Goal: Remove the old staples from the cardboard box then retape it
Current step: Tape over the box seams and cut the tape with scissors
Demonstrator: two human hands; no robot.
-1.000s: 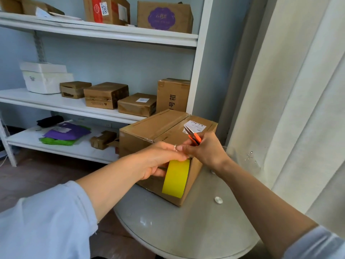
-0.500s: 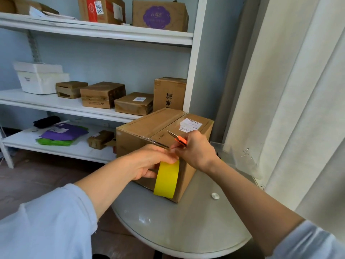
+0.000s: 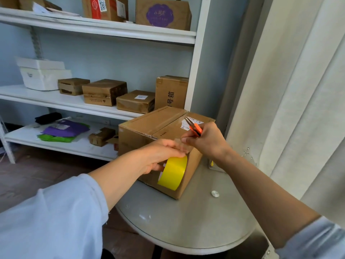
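The cardboard box (image 3: 149,128) stands on the round table (image 3: 186,227), at its far edge near the shelf (image 3: 65,103), with both top flaps closed and meeting in the middle seam. I judge that the work is already in the taping part: no staples can be made out on the flaps from here, though they would be too small to be sure, and a strip of clear tape (image 3: 183,144) is stretched between the two hands at the near top corner of the box. What is left, as far as I can tell, is to cut this strip, press it flat over the seam and perhaps tape the other edges. The left hand (image 3: 158,156) reaches from the left with the palm down and the fingers curled around the yellow tape roll (image 3: 174,172), which hangs against the near side of the box, just under the top edge. The right hand (image 3: 207,141) comes from the right, a little higher, over the top corner of the box; its fingers are closed around the orange scissors (image 3: 194,127), whose blades point up and away over the white label (image 3: 192,122), and its fingertips seem also to pinch the end of the tape. Both forearms are stretched forward with the sleeves pushed back.
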